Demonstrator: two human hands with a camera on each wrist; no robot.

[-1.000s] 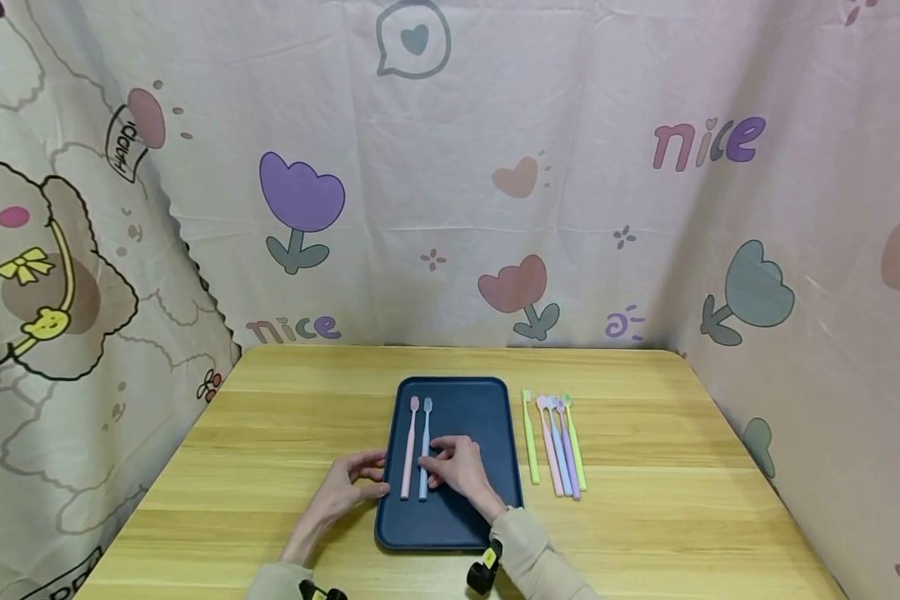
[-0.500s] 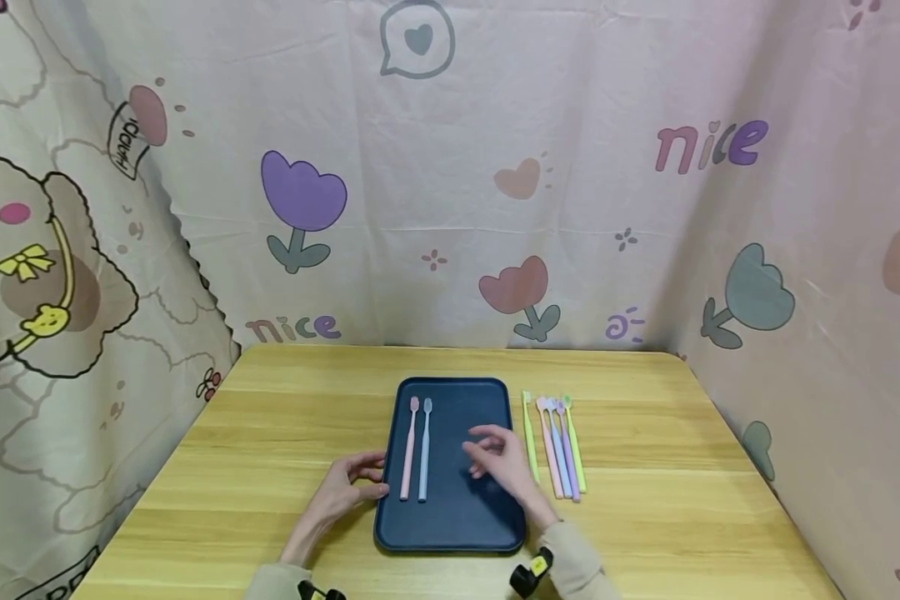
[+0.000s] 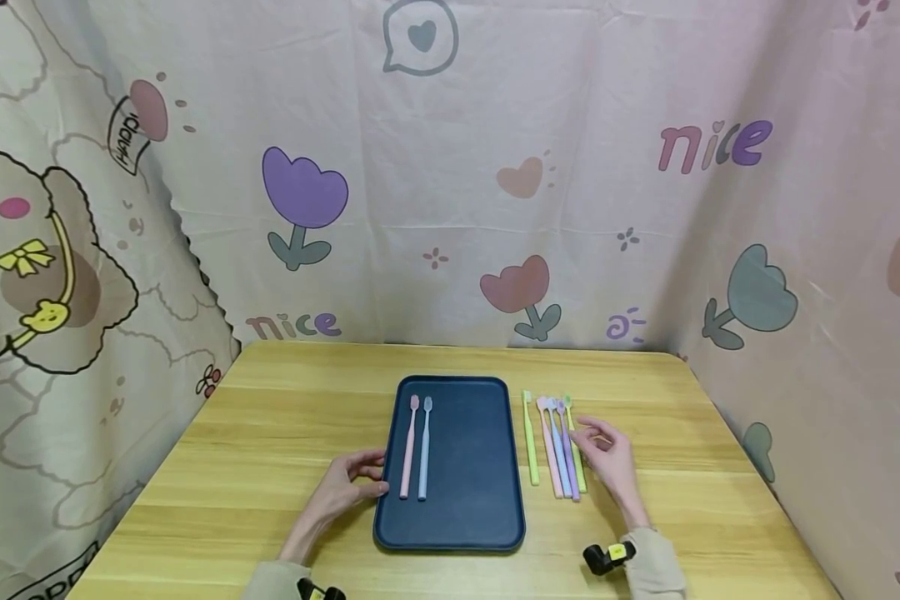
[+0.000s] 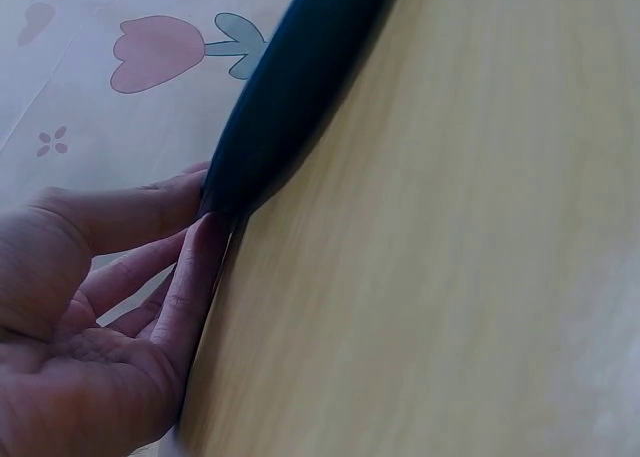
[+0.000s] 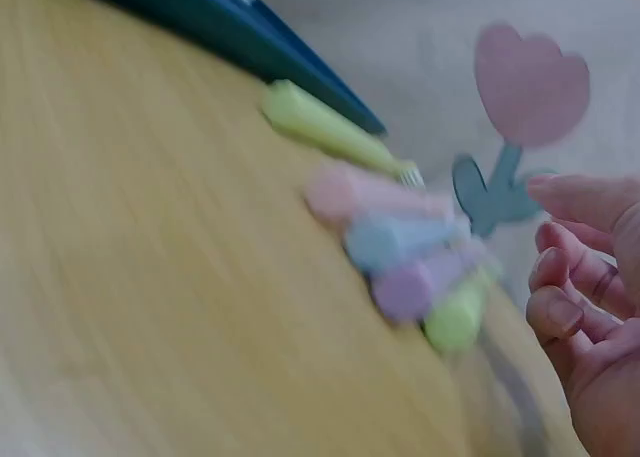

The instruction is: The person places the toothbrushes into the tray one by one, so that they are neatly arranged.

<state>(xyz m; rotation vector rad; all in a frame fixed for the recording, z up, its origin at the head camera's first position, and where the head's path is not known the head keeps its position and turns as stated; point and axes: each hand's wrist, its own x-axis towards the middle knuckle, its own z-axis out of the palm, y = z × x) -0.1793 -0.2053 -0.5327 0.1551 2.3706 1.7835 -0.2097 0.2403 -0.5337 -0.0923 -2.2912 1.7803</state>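
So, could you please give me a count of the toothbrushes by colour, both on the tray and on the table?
Pink toothbrushes: 2, one on the tray and one on the table
Blue toothbrushes: 2, tray and table
Green toothbrushes: 2, both on the table
Purple toothbrush: 1
Total: 7

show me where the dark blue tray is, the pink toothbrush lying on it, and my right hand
dark blue tray [image 3: 468, 492]: head view, on the bare floor of the tray.
pink toothbrush [image 3: 408, 454]: head view, on the middle of its handle.
right hand [image 3: 607, 458]: head view, on the back of the hand, beside the loose toothbrushes.
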